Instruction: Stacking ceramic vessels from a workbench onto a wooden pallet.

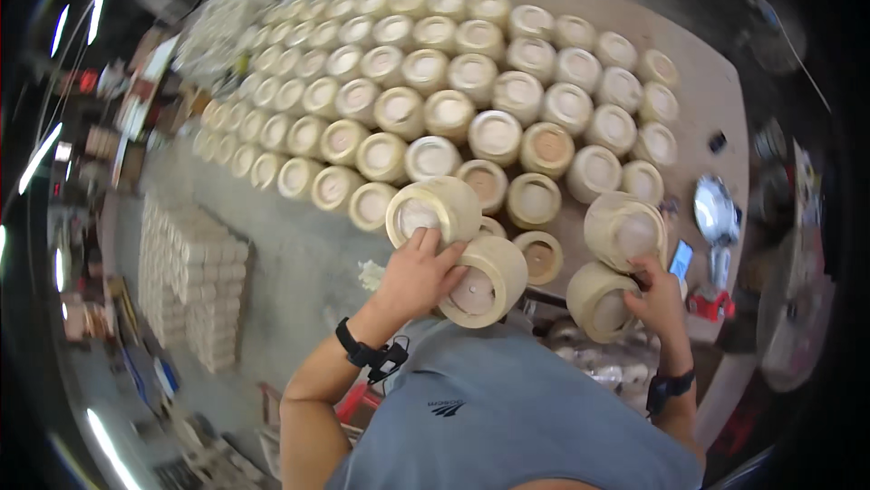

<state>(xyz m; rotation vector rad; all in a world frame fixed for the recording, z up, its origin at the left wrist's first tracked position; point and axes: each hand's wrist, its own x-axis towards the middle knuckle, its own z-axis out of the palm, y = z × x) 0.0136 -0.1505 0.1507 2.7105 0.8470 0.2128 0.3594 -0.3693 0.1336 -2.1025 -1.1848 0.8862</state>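
Observation:
Cream, round blocks that look like plaster moulds, each with a raised ring rim and a sunken pale centre, are at both hands. My left hand (pixel 419 274) is closed on the adjoining rims of two of them: an upper mould (pixel 459 203) and a lower, nearer mould (pixel 509 271). On the right, my right hand (pixel 660 302) pinches another pair where they meet, the far mould (pixel 625 232) and the near mould (pixel 598 302). Fingertips reach into the sunken centres. The undersides of these moulds are hidden, so whether they rest on anything is unclear.
Rows of similar moulds cover the large table (pixel 702 96). A phone (pixel 681 259), a shiny metallic piece (pixel 716 209) and a red object (pixel 710 305) lie at its right side. Stacked pale cylinders (pixel 192 273) stand on the floor at left.

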